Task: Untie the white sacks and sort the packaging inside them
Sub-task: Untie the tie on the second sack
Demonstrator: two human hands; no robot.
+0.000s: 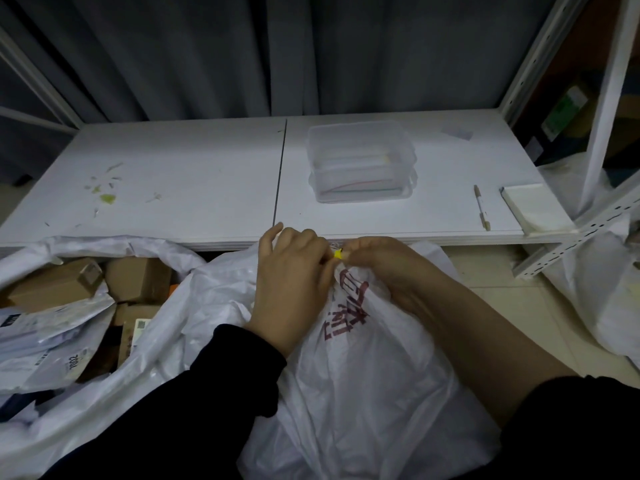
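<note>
Hands (292,268) (377,261) on sack (363,375) neck (yellow tie (337,254) between)

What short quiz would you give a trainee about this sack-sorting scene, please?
1. True or false: the printed white sack under the hands already lies wide open.
2. What lies on the table to the right of the clear tub? A scissors; B pen; C tape roll.
3. Fill in: the left hand and right hand pinch a ___ tie at the sack's neck.
Key: 1 false; 2 B; 3 yellow.
</note>
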